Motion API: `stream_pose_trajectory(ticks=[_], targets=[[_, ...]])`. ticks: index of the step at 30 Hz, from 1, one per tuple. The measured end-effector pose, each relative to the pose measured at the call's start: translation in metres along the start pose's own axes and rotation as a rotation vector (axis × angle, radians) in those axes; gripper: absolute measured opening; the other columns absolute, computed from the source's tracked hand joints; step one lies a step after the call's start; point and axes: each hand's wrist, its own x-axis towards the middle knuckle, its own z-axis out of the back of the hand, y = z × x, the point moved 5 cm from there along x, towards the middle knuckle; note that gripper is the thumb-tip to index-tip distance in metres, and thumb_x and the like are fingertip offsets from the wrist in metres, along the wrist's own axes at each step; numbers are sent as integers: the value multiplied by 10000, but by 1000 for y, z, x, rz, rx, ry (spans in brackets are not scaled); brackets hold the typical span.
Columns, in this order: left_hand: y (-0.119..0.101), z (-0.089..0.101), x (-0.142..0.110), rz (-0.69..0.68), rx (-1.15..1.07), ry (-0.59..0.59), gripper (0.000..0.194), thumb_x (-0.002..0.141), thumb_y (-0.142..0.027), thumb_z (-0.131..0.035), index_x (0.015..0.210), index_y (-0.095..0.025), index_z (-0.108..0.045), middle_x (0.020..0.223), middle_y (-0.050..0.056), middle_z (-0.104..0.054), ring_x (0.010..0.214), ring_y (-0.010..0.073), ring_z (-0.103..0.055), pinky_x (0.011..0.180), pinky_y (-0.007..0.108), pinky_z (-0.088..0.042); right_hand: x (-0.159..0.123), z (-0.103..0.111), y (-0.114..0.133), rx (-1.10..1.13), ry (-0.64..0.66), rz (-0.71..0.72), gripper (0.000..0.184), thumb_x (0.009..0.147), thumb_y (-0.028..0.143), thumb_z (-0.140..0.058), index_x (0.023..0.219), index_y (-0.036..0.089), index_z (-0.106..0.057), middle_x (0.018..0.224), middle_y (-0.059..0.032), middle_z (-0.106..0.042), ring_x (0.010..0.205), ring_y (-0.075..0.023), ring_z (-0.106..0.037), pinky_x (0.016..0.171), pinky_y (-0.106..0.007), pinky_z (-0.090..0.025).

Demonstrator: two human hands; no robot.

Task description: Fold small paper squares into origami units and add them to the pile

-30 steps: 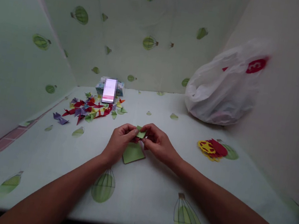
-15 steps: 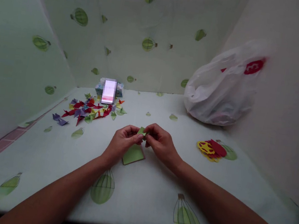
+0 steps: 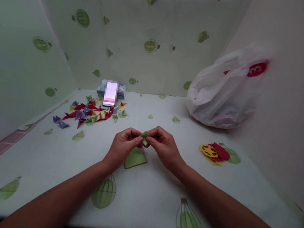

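A small folded piece of green paper (image 3: 145,137) is pinched between both hands above the middle of the table. My left hand (image 3: 125,142) grips its left side between thumb and fingers. From the right, my right hand (image 3: 163,146) pinches the opposite side, its fingertips close to those of the left. Below the hands, a stack of square green paper (image 3: 135,158) lies on the table, its far part hidden by my left hand. The folded paper's exact shape is partly covered by my fingers.
Folded paper figures in several colours (image 3: 91,113) lie in a pile at the back left. Behind them a lit phone (image 3: 110,94) leans on a tissue box (image 3: 122,91). A white plastic bag (image 3: 225,94) stands back right, with red and yellow cut-outs (image 3: 214,153) nearer me.
The folded green paper has turned a little between my fingers and now shows a diamond-like outline. My right fingertips have shifted slightly on it. The other things stay where they were.
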Motion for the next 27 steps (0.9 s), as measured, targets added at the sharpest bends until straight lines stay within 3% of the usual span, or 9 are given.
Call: stream_pose_trajectory(ticks=[9,21,27], targets=[[-2,3,0,-8,36,-48,193,715,-285,-793,766,-142,-675,681,9,-669,625,123,-611,645,265,-497,2,-1,-3,92,3,-19,232,786,315,-730,861,207,-538,769,28,-614,657,-116,-623,634,-284,-532],[-1,3,0,-24,94,-17,205,754,-318,-778,856,-154,-711,734,16,-697,631,125,-639,651,268,-525,3,3,-5,-22,-22,-35,154,816,304,-680,809,186,-581,687,27,-609,609,-119,-616,620,-283,-508],[-2,4,1,-29,148,-45,166,767,-304,-760,803,-150,-709,659,16,-693,611,136,-648,642,267,-530,3,3,-4,-38,-26,-40,150,814,302,-678,799,184,-587,691,25,-612,608,-116,-614,614,-272,-496]])
